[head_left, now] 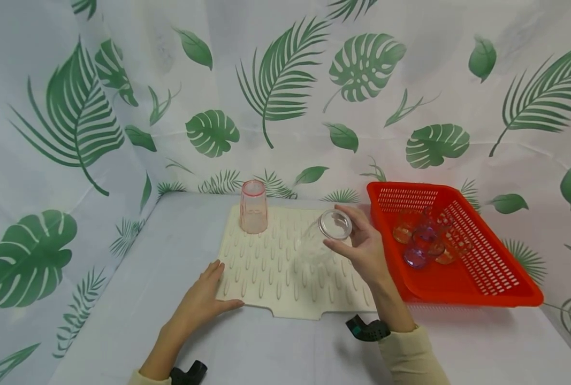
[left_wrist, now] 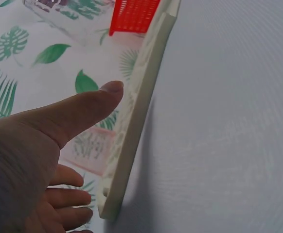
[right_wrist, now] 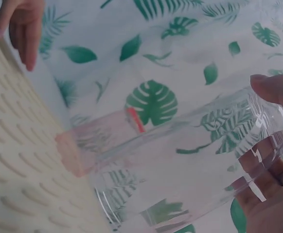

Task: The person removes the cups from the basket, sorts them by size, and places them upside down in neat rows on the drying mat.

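Observation:
A clear glass (head_left: 316,240) is upside down and slightly tilted over the cream ridged mat (head_left: 280,267); my right hand (head_left: 364,246) grips it round its thick base. In the right wrist view the clear glass (right_wrist: 180,160) has its rim close to the mat; whether it touches, I cannot tell. A pink glass (head_left: 253,208) stands upside down at the mat's back left. My left hand (head_left: 203,299) rests at the mat's front left edge, fingers relaxed and thumb spread; in the left wrist view its thumb (left_wrist: 93,104) points along the mat's edge.
A red plastic basket (head_left: 458,291) stands right of the mat, with several coloured glasses, purple (head_left: 416,255) and amber (head_left: 403,232) among them. Behind the table hangs a white cloth (head_left: 295,69) with green leaf prints.

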The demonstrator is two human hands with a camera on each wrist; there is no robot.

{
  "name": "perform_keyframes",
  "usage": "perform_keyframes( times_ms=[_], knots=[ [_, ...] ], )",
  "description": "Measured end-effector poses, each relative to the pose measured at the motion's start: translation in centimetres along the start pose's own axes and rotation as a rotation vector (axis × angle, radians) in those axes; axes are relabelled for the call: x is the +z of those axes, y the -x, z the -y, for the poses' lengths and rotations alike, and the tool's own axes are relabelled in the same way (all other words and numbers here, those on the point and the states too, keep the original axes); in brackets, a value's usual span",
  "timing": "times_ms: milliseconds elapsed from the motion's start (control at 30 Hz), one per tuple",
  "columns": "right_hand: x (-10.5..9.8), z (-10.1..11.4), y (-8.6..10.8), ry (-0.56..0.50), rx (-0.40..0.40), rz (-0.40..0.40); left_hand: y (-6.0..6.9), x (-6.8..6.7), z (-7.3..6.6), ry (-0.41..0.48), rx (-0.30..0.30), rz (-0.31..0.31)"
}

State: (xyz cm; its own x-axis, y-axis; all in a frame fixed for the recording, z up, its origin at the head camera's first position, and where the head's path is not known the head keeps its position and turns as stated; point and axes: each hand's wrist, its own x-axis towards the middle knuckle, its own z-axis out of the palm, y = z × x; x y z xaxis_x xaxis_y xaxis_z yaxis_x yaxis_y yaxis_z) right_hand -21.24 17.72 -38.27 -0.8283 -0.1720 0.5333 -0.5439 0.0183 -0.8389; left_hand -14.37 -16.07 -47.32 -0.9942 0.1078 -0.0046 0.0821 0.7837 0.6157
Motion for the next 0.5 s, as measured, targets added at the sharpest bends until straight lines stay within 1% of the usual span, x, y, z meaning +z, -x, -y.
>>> perform_keyframes(
  times_ms=[100,233,500],
  knots=[
    [0.3,-0.7,-0.2,0.053,0.040,-0.025,0.0,0.3,0.4,-0.023,-0.005,0.000],
    [0.9,-1.7,-0.8,0.068,0.088,-0.050,-0.1,0.7,0.9,-0.029,-0.015,0.005],
    [2.1,-4.2,-2.7,0.112,0.122,-0.062,-0.2,0.9,1.1,-0.040,-0.028,0.000]
  ],
)
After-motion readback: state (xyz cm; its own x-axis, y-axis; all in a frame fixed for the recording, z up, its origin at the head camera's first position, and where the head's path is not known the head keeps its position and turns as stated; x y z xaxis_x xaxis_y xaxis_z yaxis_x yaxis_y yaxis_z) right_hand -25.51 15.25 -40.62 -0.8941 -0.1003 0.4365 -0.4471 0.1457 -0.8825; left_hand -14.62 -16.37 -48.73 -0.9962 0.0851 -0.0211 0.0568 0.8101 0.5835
